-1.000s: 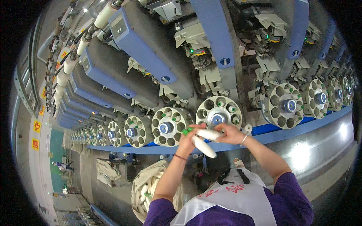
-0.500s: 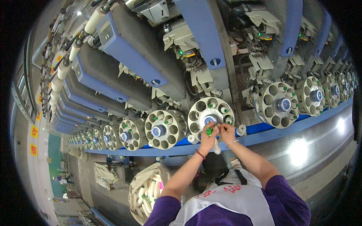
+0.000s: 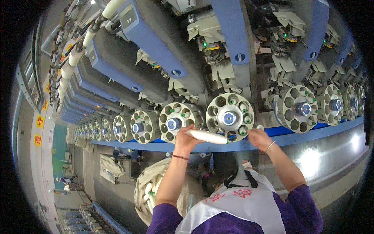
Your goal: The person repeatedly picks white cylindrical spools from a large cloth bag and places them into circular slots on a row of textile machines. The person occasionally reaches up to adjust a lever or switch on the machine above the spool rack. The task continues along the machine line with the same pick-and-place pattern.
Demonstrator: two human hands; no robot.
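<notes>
My left hand (image 3: pixel 186 139) is closed round the left end of a white yarn bobbin (image 3: pixel 208 136). That bobbin lies nearly level, its green tip pointing right, in front of the lower left of a round bobbin magazine (image 3: pixel 229 110). Green-tipped bobbins sit in several of the magazine's pockets, mostly on its right side; others are dark inside. To the right of the magazine, apart from it, my right hand (image 3: pixel 260 139) has its fingers drawn together. It is slightly blurred, and whatever it may pinch is too small to see.
More round magazines stand in a row to the left (image 3: pixel 173 124) and right (image 3: pixel 298 109), above a blue rail (image 3: pixel 210 147). Grey-and-blue machine housings (image 3: pixel 156 43) rise behind them. A beige cloth bag (image 3: pixel 141 176) full of white bobbins is below my left forearm.
My hands were together at the magazine's lower edge, with the bobbin hanging downward. Now they are apart: the left has tilted the bobbin level and moved left, the right has moved right.
</notes>
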